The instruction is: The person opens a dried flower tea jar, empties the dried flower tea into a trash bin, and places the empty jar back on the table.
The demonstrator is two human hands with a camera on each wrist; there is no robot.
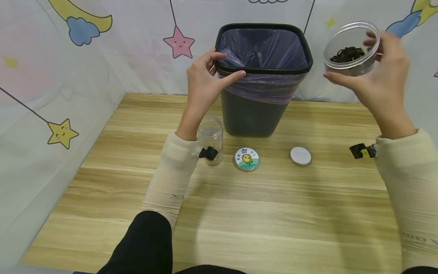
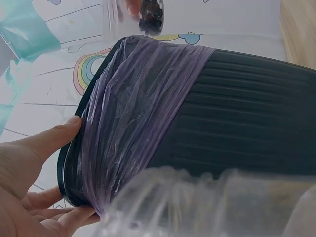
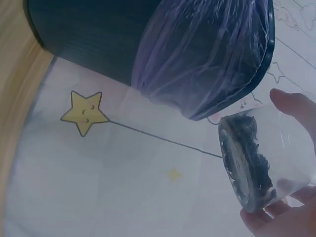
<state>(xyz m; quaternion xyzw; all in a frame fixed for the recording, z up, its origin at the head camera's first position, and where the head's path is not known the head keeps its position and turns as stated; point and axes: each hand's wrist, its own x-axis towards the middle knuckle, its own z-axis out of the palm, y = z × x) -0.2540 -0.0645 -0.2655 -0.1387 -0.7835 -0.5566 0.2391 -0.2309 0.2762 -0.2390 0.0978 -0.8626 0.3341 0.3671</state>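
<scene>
A dark trash bin with a purple plastic bag lining it stands at the back of the table, its black rim folded over by the bag. My left hand grips the bin's near left corner, thumb along the front of the rim. To the right of the bin, my right hand holds a clear plastic jar in the air, lidless and tilted. Dark, shrivelled leaf-like pieces lie in its bottom. In the left wrist view, part of this jar shows beyond the bin.
A second clear jar stands beside my left wrist, partly hidden by it. In front of the bin lie a round lid with a sunflower picture and a plain white lid. A cartoon-printed cloth hangs behind the wooden table.
</scene>
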